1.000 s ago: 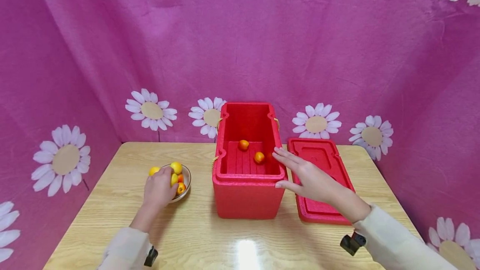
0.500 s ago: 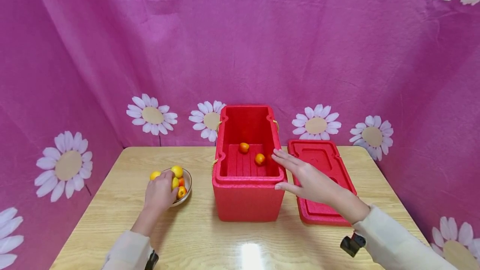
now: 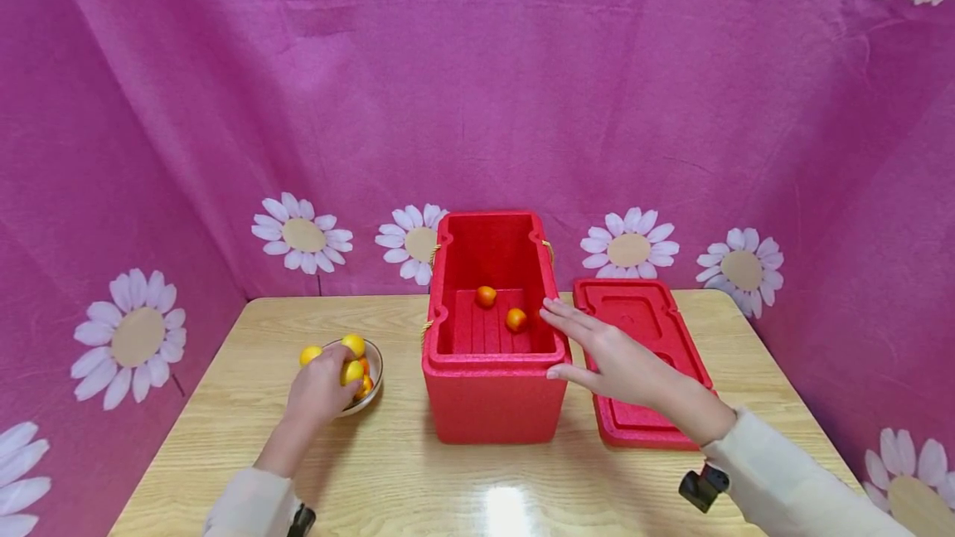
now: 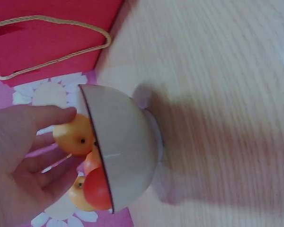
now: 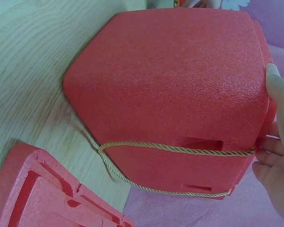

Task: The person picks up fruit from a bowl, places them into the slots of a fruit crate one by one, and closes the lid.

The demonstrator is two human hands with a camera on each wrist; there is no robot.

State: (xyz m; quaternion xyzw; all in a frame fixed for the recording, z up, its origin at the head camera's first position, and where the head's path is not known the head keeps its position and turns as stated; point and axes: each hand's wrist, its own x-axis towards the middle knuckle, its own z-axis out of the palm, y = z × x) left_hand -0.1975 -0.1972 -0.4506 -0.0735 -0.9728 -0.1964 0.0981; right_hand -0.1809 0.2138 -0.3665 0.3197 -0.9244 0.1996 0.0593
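At the left, a white bowl (image 3: pixel 375 394) with a dark rim holds several small yellow and orange-red fruits (image 4: pixel 98 189). My left hand (image 3: pixel 321 388) reaches over it and pinches a round yellow fruit (image 4: pixel 74 134) between thumb and fingers, at the level of the rim. A tall red foam box (image 3: pixel 496 404) stands uncovered in the middle, with two orange fruits (image 3: pixel 516 320) on its floor. My right hand (image 3: pixel 615 355) rests on the box's right rim near its front corner, fingers stretched out and thumb apart. In the right wrist view the fingertips are partly hidden behind the rim.
The box's red lid (image 3: pixel 634 313) lies on the wooden table (image 3: pixel 388 479), right of the box. Yellow rope handles (image 5: pixel 170 149) hang on the box's sides. A purple curtain (image 3: pixel 477 89) with daisies closes off the back and sides.
My left hand has taken hold of a yellow fruit and raised it slightly from the others in the bowl. The right hand stays on the rim. The head view has tilted up a little.
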